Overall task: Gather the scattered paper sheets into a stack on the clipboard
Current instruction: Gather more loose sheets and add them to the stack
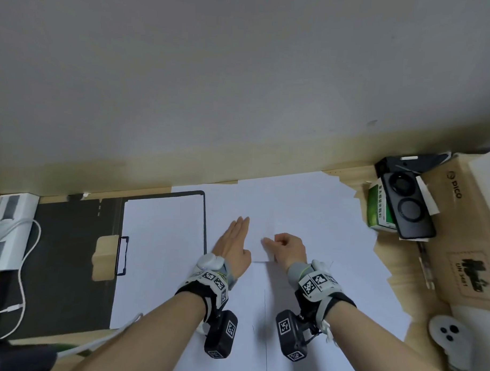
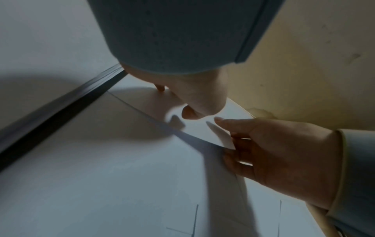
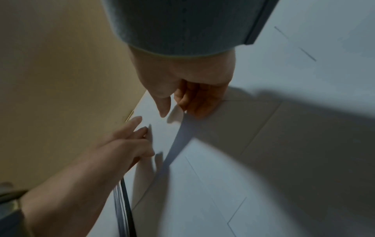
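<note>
A black clipboard (image 1: pixel 205 220) lies left of centre with a white sheet (image 1: pixel 164 238) on it. To its right, several white paper sheets (image 1: pixel 319 243) overlap on the table. My left hand (image 1: pixel 236 235) lies flat with straight fingers on the left edge of one sheet (image 1: pixel 261 213), just right of the clipboard. My right hand (image 1: pixel 280 243) pinches that sheet's near edge. In the left wrist view the right hand's (image 2: pixel 263 144) thumb is on top and its fingers are under the lifted sheet (image 2: pixel 202 128). The clipboard's edge (image 2: pixel 61 104) runs close by.
A green box (image 1: pixel 379 206) and a black case (image 1: pixel 407 205) sit at the back right beside a cardboard box (image 1: pixel 459 220). A white controller (image 1: pixel 450 331) lies at the near right. At the far left is a white power strip (image 1: pixel 9 227) with its cable.
</note>
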